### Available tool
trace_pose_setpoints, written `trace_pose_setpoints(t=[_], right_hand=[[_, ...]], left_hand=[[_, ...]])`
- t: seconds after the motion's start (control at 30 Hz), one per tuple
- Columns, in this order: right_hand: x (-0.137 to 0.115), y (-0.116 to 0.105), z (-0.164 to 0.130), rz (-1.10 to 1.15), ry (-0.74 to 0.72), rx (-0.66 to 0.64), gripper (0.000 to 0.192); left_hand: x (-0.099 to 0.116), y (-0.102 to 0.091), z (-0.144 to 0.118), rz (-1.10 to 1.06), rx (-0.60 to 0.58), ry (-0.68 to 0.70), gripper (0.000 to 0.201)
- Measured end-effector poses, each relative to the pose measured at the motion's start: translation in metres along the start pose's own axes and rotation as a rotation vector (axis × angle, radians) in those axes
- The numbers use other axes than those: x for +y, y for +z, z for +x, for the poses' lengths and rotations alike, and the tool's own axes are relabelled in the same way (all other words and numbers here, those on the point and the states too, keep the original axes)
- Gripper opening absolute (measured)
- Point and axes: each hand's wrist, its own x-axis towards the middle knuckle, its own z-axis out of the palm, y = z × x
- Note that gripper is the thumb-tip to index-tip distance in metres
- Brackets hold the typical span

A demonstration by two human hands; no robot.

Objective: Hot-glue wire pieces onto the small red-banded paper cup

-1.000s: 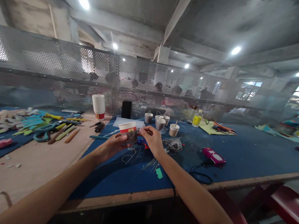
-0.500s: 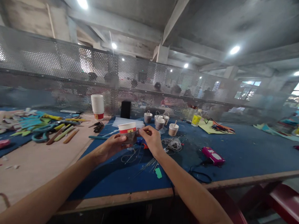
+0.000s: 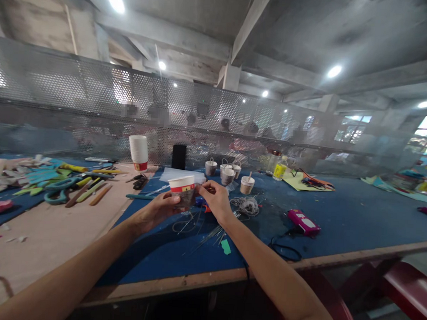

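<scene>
My left hand [image 3: 157, 209] is closed around a white paper cup [image 3: 182, 183] with a red band, held upright above the table. Grey cord-like wrapping [image 3: 185, 198] covers the cup's lower part. At the cup's right side, the thumb and fingers of my right hand [image 3: 215, 200] are pinched together on what looks like the grey cord; the fingertips partly hide it. Beneath and behind the hands lie a blue and orange tool [image 3: 207, 208], partly covered, and thin wires [image 3: 217, 229]. A bundle of grey cord [image 3: 247, 205] rests right of my right hand.
Several wrapped cups [image 3: 228, 176] stand behind my hands, and a stack of paper cups [image 3: 138, 151] is at back left. Scissors [image 3: 59, 190] and wooden tools [image 3: 100, 194] lie left. A purple device [image 3: 303, 223] sits right. A perforated metal partition [image 3: 201, 116] borders the table's back.
The cup has tipped and turned slightly in my left hand, showing more of its grey wrapping. My right fingertips have shifted a little along its right side. The things on the table stay put.
</scene>
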Motion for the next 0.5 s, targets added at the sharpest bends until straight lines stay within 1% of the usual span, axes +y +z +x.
trace_pose_setpoints(t=[0.27, 0.5], right_hand=[[0.0007, 0.0006, 0.0003, 0.01, 0.047, -0.009, 0.024], [-0.0001, -0.0002, 0.0, -0.011, 0.047, -0.008, 0.024]], left_hand=[[-0.0002, -0.0004, 0.0005, 0.0, -0.004, -0.002, 0.045], [0.0004, 0.0013, -0.0001, 0.008, 0.01, 0.007, 0.046]])
